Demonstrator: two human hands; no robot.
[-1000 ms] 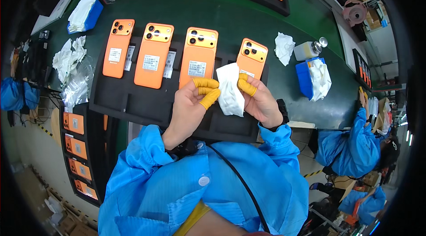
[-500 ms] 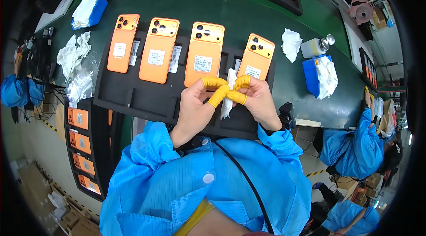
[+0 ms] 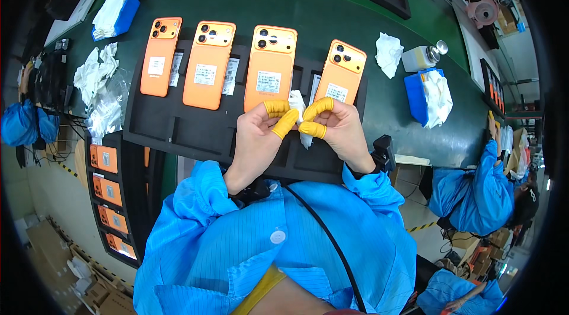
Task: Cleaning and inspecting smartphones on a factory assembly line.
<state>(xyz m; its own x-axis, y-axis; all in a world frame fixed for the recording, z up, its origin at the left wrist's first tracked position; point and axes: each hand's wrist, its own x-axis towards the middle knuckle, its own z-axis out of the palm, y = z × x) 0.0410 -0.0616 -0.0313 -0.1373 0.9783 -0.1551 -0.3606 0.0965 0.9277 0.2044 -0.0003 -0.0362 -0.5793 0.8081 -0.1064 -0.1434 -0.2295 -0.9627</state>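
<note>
My left hand (image 3: 258,142) and my right hand (image 3: 339,132), both with yellow finger cots, meet in front of my chest. Thumbs and fingertips of both pinch a crumpled white wipe (image 3: 296,101), whose lower end hangs below the fingers. Just beneath lies a black foam tray (image 3: 201,137) with several orange phones, backs up, white labels on them. Nearest my right hand is the rightmost phone (image 3: 342,72); another phone (image 3: 271,69) lies beyond my left hand. Two more phones, one (image 3: 207,63) and another (image 3: 160,57), rest farther left.
Right of the tray stand a blue box of white wipes (image 3: 416,101), a dispenser bottle (image 3: 422,58) and a loose wipe (image 3: 388,55). Crumpled wipes (image 3: 95,75) and another blue box (image 3: 125,16) are left. Phone trays sit at lower left and the far edge. A co-worker (image 3: 471,190) is at right.
The wipe has been turned and bunched between my fingertips, its upper end now leaning left. My hands stay close together; the phones lie as before, with a slight shift of the view.
</note>
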